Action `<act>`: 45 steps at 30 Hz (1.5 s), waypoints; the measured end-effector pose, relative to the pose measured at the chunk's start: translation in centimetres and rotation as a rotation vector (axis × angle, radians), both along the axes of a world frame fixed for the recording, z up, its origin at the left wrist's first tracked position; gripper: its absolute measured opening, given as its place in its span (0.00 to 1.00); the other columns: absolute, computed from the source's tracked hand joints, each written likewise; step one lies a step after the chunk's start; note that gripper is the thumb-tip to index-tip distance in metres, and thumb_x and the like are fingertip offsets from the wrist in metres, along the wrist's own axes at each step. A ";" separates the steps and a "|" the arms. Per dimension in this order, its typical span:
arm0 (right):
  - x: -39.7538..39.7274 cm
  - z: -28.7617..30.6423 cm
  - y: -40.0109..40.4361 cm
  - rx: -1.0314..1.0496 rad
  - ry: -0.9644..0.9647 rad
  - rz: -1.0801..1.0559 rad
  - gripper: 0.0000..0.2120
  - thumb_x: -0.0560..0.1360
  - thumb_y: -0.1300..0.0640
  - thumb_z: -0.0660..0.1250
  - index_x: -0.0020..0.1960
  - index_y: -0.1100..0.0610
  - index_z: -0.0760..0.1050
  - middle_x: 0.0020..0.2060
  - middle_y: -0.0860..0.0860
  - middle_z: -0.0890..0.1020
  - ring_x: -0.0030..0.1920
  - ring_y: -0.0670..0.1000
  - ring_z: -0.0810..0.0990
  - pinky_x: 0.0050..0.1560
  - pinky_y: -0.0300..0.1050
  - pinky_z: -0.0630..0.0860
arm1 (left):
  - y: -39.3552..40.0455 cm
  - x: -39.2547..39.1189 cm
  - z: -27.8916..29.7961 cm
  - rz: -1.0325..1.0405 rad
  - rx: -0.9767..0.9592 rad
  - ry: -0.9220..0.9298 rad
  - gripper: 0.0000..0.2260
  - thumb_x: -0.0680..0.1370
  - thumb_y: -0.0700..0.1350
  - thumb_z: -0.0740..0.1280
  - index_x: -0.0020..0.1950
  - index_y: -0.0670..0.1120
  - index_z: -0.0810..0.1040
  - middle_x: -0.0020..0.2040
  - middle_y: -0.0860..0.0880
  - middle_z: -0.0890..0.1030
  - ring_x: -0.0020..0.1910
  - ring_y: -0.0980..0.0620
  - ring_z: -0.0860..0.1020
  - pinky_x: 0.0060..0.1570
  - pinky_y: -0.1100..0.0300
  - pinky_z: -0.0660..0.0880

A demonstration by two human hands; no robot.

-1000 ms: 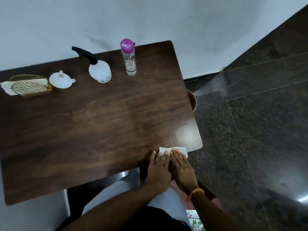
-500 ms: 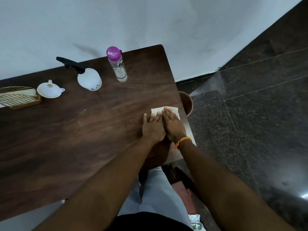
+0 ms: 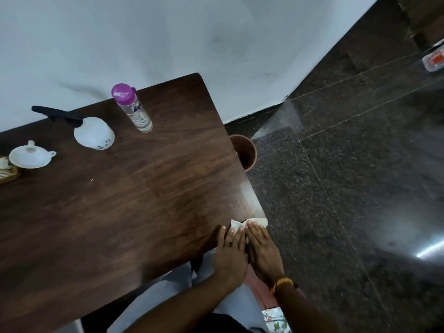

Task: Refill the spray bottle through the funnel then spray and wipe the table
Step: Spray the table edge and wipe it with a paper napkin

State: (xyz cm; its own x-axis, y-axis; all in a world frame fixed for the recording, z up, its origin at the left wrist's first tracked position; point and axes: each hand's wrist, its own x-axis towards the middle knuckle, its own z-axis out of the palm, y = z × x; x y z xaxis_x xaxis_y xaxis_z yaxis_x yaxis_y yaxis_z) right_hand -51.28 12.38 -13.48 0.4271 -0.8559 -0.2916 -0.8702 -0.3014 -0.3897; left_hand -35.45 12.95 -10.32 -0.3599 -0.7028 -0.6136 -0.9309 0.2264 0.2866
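Observation:
My left hand (image 3: 231, 253) and my right hand (image 3: 263, 248) lie flat side by side at the near right corner of the dark wooden table (image 3: 120, 212), both pressing down a white folded tissue (image 3: 249, 223) whose far edge shows past my fingertips. The white spray bottle (image 3: 94, 133) with a black trigger head stands at the back of the table. To its left lies a white funnel (image 3: 28, 156). A clear water bottle (image 3: 137, 111) with a purple cap stands to the right of the spray bottle.
A woven holder with tissues (image 3: 6, 169) is cut off at the left edge. A brown bin (image 3: 245, 150) stands on the dark stone floor beside the table's right edge. A white wall runs behind the table.
Both hands have pulled the tissue back along the right side of the table, from its middle to the near right corner. The bottles and funnel have not moved.

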 end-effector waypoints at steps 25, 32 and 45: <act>7.7 -0.7 -25.3 0.019 -0.023 0.175 0.29 0.82 0.54 0.52 0.81 0.64 0.61 0.81 0.60 0.63 0.83 0.59 0.58 0.83 0.58 0.55 | -21.9 6.5 -0.9 0.332 -0.102 -0.064 0.32 0.86 0.58 0.51 0.87 0.48 0.47 0.87 0.50 0.48 0.86 0.45 0.46 0.82 0.38 0.38; -1.0 -0.9 -11.8 0.025 -0.087 0.050 0.28 0.80 0.58 0.58 0.80 0.62 0.65 0.80 0.58 0.66 0.82 0.56 0.62 0.84 0.51 0.52 | -10.6 0.3 -0.6 0.163 -0.052 0.036 0.35 0.84 0.62 0.54 0.86 0.46 0.50 0.87 0.48 0.52 0.86 0.44 0.48 0.82 0.40 0.37; 5.2 -0.1 -2.1 0.061 -0.028 -0.081 0.27 0.82 0.56 0.52 0.80 0.60 0.66 0.80 0.58 0.66 0.82 0.58 0.61 0.82 0.56 0.59 | -2.2 5.6 0.8 0.019 -0.039 -0.053 0.33 0.86 0.59 0.50 0.86 0.46 0.47 0.87 0.49 0.49 0.86 0.49 0.47 0.82 0.41 0.36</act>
